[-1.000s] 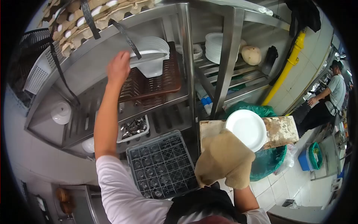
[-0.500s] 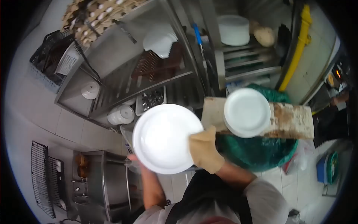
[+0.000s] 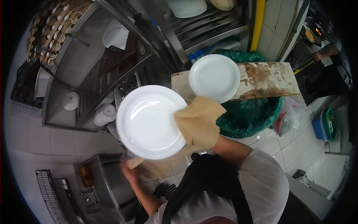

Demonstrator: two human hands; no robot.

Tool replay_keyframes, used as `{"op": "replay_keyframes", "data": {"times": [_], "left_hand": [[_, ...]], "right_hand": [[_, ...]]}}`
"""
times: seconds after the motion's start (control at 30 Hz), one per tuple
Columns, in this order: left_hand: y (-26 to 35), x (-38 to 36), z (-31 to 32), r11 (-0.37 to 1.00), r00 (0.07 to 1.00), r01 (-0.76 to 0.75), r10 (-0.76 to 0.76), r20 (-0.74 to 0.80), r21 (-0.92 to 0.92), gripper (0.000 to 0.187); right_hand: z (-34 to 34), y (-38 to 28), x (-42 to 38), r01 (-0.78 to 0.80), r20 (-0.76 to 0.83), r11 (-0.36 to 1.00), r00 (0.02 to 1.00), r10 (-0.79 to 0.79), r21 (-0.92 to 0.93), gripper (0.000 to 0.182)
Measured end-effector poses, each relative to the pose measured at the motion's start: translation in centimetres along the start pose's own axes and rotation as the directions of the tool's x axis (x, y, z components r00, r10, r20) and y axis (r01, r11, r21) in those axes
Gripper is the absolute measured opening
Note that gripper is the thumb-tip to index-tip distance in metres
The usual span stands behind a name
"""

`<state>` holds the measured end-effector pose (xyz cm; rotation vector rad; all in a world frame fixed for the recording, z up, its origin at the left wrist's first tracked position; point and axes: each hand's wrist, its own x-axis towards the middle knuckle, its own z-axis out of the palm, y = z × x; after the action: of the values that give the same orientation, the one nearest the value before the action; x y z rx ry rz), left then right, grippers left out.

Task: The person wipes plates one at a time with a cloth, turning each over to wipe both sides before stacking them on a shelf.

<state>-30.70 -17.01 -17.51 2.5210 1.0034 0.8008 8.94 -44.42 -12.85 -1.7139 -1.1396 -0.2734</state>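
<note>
A large white plate (image 3: 149, 121) is held tilted in front of me, its glossy inner face showing. A tan cloth (image 3: 199, 119) covers my right hand, which grips the plate's right edge through it; only the wrist (image 3: 222, 145) shows. My left hand (image 3: 129, 171), slightly blurred, is below the plate's lower left, its fingers closed on a pale end of the cloth. Blurred cloth hangs beneath the plate between the hands. Other white plates (image 3: 214, 77) lie stacked on a worn board.
The stained board (image 3: 266, 80) spans a green-lined bin (image 3: 250, 117). Metal shelves at left hold white bowls (image 3: 105, 114), plates and egg trays (image 3: 56, 30). A metal sink (image 3: 115, 183) is at lower left. Another person's arm (image 3: 326, 53) reaches toward a stove at upper right.
The view has shifted, so the shelves and board appear higher and further left. The plate is up and left in view. More cloth shows around my right hand, and my left hand is out from behind the plate.
</note>
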Motion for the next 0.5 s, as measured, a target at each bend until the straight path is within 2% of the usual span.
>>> {"op": "replay_keyframes", "data": {"times": [0.03,0.07,0.13,0.2,0.27,0.3,0.37,0.4,0.5], "left_hand": [[2.7,2.2,-1.5,0.986,0.965,-0.085,0.118,-0.236,0.142,0.043],[6.1,4.1,-2.5,0.97,0.913,-0.024,0.12,-0.39,0.242,0.048],[4.4,8.5,-2.2,0.958,0.837,-0.042,0.188,-0.514,0.282,0.049],[6.0,12.5,-0.2,0.918,0.876,-0.136,0.287,-0.388,0.372,0.049],[9.6,14.9,3.4,0.812,0.893,-0.336,0.436,-0.114,0.477,0.05],[11.9,15.1,5.4,0.7,0.85,-0.47,0.524,0.062,0.538,0.051],[16.8,13.4,7.2,0.36,0.657,-0.7,0.662,0.36,0.616,0.052],[24.2,11.5,3.8,0.705,0.702,-0.684,0.567,0.431,0.188,0.061],[21.0,13.3,4.1,0.817,0.816,-0.543,0.457,0.354,0.194,0.074]], "right_hand": [[-0.3,-0.6,0.1,0.012,0.001,1.0,1.0,-0.012,-0.006,0.042],[-0.6,-1.4,0.5,0.046,0.015,0.999,0.999,-0.046,-0.003,0.045],[0.0,-2.4,0.7,0.139,0.013,0.99,0.99,-0.139,0.007,0.051],[3.3,-2.4,0.0,0.228,-0.072,0.974,0.971,-0.228,-0.012,0.054],[1.0,-5.7,1.7,0.147,0.139,0.982,0.977,-0.164,0.121,0.058],[0.3,-7.0,2.2,0.095,0.248,0.98,0.959,-0.138,0.175,0.06],[6.1,-4.9,-1.1,0.121,0.017,0.988,0.992,-0.123,0.094,0.056],[9.8,-3.3,-3.5,0.125,-0.099,0.991,0.988,-0.119,0.055,0.054],[5.0,-5.2,-1.4,0.111,0.076,0.993,0.991,-0.108,-0.032,0.049]]}}
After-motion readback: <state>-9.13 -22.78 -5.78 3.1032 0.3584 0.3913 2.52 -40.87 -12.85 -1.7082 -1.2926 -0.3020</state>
